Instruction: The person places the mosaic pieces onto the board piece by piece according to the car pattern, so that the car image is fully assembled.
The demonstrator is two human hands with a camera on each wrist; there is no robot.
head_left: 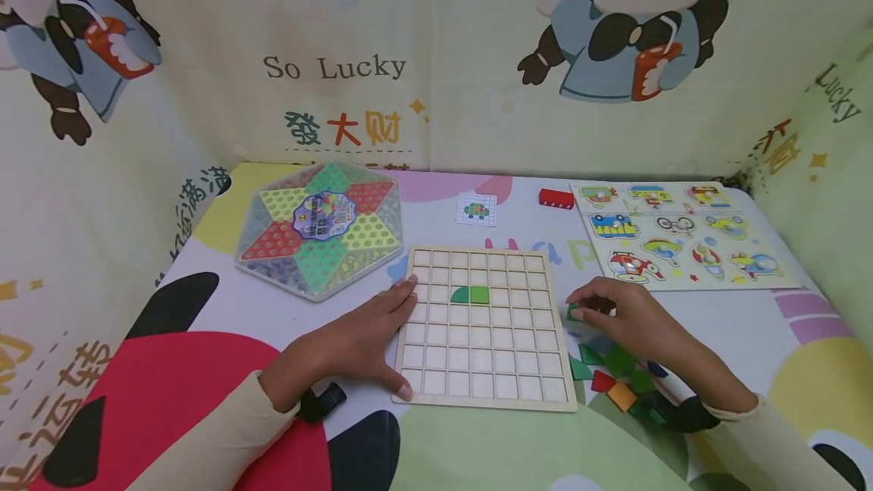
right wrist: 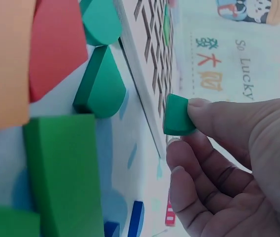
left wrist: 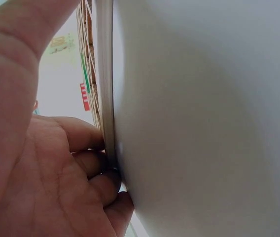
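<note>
A wooden grid board (head_left: 486, 383) lies flat, with a dark green quarter-circle piece (head_left: 460, 295) and a light green square (head_left: 480, 295) side by side in its cells. My left hand (head_left: 361, 328) rests along the board's left side, fingers extended at the upper edge and thumb near the bottom corner; its fingertips touch the frame in the left wrist view. To the right of the board, my right hand (head_left: 630, 317) pinches a small green block (right wrist: 178, 115) with a curved side between thumb and fingers, above the table. Below that hand lies a pile of colored blocks (head_left: 621, 394).
Behind the board lies a small pattern card (head_left: 476, 209) showing a green turtle-like figure. A hexagonal checkers box (head_left: 319, 229) stands back left. At the back right are a red block (head_left: 556, 198) and a vehicle picture board (head_left: 675, 237). A printed cloth wall rises behind.
</note>
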